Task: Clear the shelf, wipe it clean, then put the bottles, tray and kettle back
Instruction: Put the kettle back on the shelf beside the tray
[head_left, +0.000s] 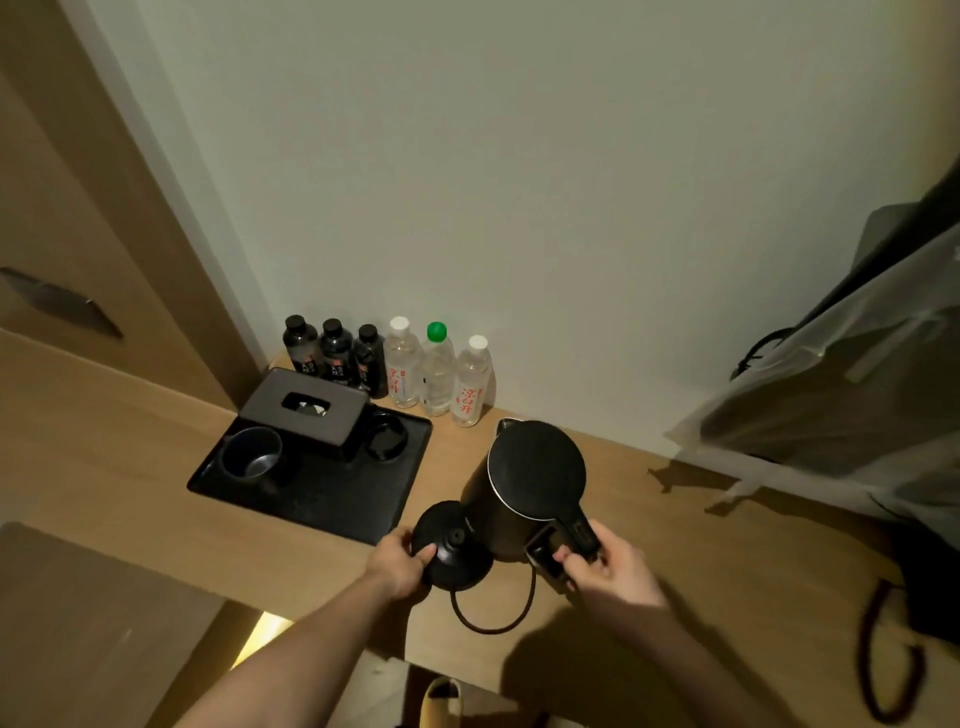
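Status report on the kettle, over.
Left hand grips kettle base; right hand holds kettle handle. Kettle tilted, off base. Tray and bottles on shelf.

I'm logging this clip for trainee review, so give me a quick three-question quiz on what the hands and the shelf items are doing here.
1. True or false: the right hand grips the kettle by its handle.
2. What does the left hand hold?
A. the cup
B. the round kettle base
C. a clear bottle
3. How many bottles stand against the wall, and how many are dark bottles?

Key:
1. True.
2. B; the kettle is lifted off it and tilted.
3. Six: three dark, three clear bottles, beside the tray.
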